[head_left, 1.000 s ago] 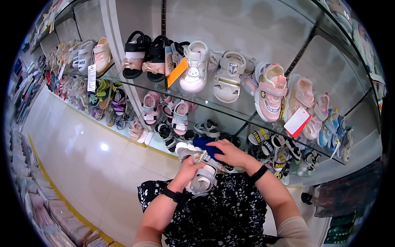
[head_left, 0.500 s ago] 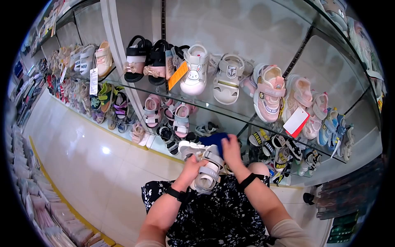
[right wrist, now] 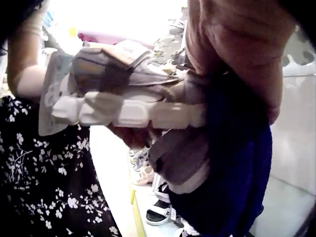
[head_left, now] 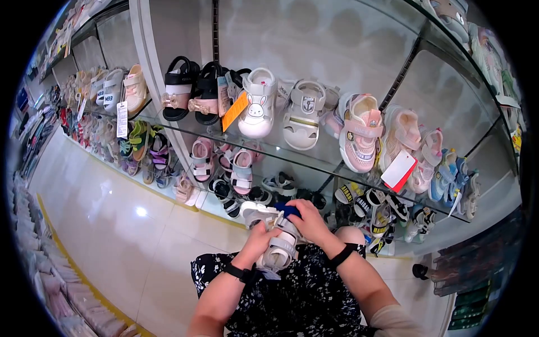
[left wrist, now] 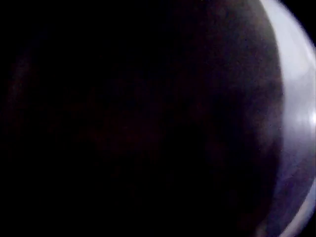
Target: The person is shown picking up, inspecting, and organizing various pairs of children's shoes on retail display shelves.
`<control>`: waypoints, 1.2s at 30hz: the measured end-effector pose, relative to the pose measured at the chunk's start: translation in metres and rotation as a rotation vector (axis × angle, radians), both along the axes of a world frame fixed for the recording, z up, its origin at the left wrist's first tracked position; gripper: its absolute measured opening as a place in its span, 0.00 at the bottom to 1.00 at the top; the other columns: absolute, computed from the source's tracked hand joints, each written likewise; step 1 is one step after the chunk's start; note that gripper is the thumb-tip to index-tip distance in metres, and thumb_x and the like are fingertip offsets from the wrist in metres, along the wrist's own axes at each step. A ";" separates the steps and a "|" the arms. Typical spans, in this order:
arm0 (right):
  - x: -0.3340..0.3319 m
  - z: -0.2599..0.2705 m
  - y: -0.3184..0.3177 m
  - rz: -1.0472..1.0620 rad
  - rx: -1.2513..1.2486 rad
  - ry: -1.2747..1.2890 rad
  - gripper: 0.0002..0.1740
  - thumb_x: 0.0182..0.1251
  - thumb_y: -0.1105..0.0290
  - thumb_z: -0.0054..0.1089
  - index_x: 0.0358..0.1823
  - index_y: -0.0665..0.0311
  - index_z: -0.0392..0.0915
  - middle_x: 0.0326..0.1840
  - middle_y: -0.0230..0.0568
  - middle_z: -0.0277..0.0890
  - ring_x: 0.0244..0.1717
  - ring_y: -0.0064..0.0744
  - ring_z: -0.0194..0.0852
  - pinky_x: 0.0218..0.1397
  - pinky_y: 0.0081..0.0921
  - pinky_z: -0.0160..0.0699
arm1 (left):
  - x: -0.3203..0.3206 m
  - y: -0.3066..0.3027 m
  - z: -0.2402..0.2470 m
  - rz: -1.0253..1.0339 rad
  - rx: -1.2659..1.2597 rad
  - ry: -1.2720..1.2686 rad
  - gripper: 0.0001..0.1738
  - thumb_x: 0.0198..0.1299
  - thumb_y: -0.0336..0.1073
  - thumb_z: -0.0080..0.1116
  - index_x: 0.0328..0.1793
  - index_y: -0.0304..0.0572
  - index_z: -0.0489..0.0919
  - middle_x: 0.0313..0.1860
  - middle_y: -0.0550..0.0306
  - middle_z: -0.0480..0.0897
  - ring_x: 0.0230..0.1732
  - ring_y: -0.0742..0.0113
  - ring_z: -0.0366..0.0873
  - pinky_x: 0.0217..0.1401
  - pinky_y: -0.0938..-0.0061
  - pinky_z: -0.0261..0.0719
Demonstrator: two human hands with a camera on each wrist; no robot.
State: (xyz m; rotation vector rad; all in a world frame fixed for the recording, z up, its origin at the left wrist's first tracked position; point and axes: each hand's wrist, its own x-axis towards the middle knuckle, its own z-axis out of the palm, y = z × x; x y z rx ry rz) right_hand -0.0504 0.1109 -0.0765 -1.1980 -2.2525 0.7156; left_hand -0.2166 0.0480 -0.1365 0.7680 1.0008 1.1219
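In the head view my left hand grips a pair of white and grey children's sandals over my lap, the thumb across the straps. My right hand holds a dark blue cloth against the far end of the sandals. From the right wrist, the cloth drapes below the hand and covers one end of a sandal with a chunky white sole. The left wrist view is nearly black, with a pale strip at its right side.
A glass shelf in front carries several children's shoes, among them a white rabbit shoe and a pink sneaker. More sandals stand below it. Stacked packets line the left, beyond the tiled floor.
My right hand first drew back toward the right with the cloth spread out, then returned to the sandals, where the cloth is now bunched. The left hand keeps its grip.
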 end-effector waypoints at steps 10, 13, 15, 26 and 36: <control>0.078 -0.013 0.006 -0.211 -0.924 1.670 0.23 0.71 0.56 0.44 0.60 0.61 0.68 0.63 0.41 0.68 0.64 0.40 0.64 0.69 0.39 0.59 | -0.040 -0.002 0.011 0.109 -0.108 -0.657 0.26 0.59 0.48 0.47 0.58 0.38 0.72 0.43 0.48 0.82 0.36 0.55 0.83 0.36 0.60 0.84; 0.075 -0.002 -0.007 -0.168 -0.884 1.601 0.23 0.72 0.56 0.44 0.61 0.63 0.68 0.63 0.39 0.69 0.64 0.39 0.65 0.69 0.39 0.59 | -0.038 -0.003 0.022 0.125 -0.105 -0.763 0.25 0.61 0.49 0.46 0.58 0.40 0.73 0.42 0.51 0.82 0.36 0.56 0.83 0.37 0.61 0.83; 0.063 -0.002 -0.013 -0.115 -0.793 1.508 0.23 0.71 0.58 0.46 0.62 0.64 0.67 0.62 0.39 0.69 0.63 0.37 0.66 0.68 0.36 0.60 | -0.029 -0.003 0.024 0.097 -0.199 -0.821 0.25 0.61 0.49 0.45 0.57 0.41 0.73 0.42 0.51 0.82 0.37 0.56 0.82 0.38 0.61 0.83; 0.006 0.004 -0.003 0.012 -0.079 0.124 0.32 0.53 0.80 0.54 0.63 0.51 0.65 0.53 0.52 0.66 0.54 0.54 0.67 0.57 0.38 0.68 | -0.025 -0.005 0.015 -0.284 -0.238 -0.867 0.24 0.64 0.45 0.43 0.61 0.38 0.71 0.47 0.50 0.81 0.41 0.58 0.82 0.42 0.65 0.83; 0.005 -0.029 -0.012 -0.105 0.079 -0.020 0.25 0.59 0.70 0.55 0.59 0.59 0.64 0.46 0.54 0.74 0.47 0.54 0.74 0.49 0.41 0.74 | -0.013 -0.015 0.026 0.041 -0.281 -0.368 0.21 0.58 0.31 0.52 0.59 0.39 0.69 0.46 0.51 0.80 0.42 0.61 0.81 0.44 0.68 0.82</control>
